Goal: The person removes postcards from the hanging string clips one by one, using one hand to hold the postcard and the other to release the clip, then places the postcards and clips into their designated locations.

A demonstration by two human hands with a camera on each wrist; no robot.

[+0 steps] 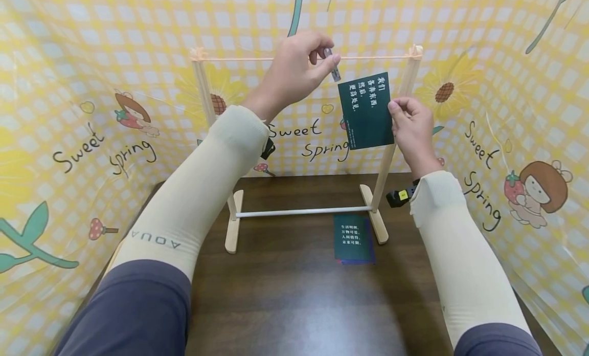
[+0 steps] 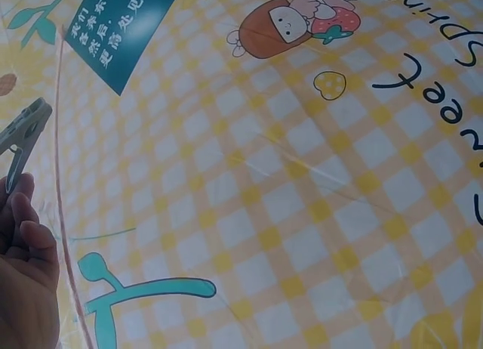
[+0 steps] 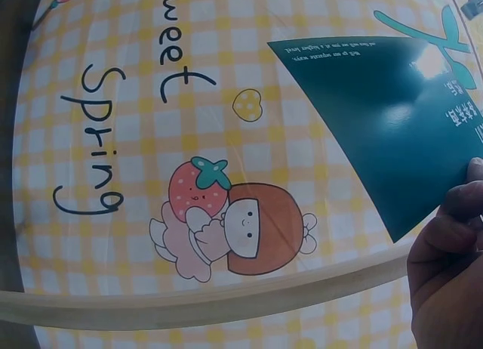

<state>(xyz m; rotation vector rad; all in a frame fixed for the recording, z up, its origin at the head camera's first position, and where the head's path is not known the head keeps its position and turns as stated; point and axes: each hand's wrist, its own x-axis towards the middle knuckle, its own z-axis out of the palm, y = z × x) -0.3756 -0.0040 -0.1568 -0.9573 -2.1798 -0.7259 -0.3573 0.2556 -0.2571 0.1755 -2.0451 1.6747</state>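
Observation:
My left hand [image 1: 301,64] pinches a grey clothespin [image 1: 332,65] between thumb and fingers, up at the pink string [image 1: 368,58]. In the left wrist view the clothespin [image 2: 26,134] points upward beside the string [image 2: 64,213]. Thumb and fingers of my right hand [image 1: 414,128] grip the right edge of a dark green card [image 1: 368,118] with white Chinese writing. The card is tilted slightly and hangs just below the string, its upper left corner near the clothespin. Glossy light shows on the card [image 3: 385,115] in the right wrist view.
The string spans two wooden posts [image 1: 202,90] with feet on the dark wooden table [image 1: 285,294]. A white rod [image 1: 303,212] joins the posts low down. A stack of cards, green on top [image 1: 352,238], lies near the right foot. Yellow checked cloth [image 1: 257,18] surrounds the table.

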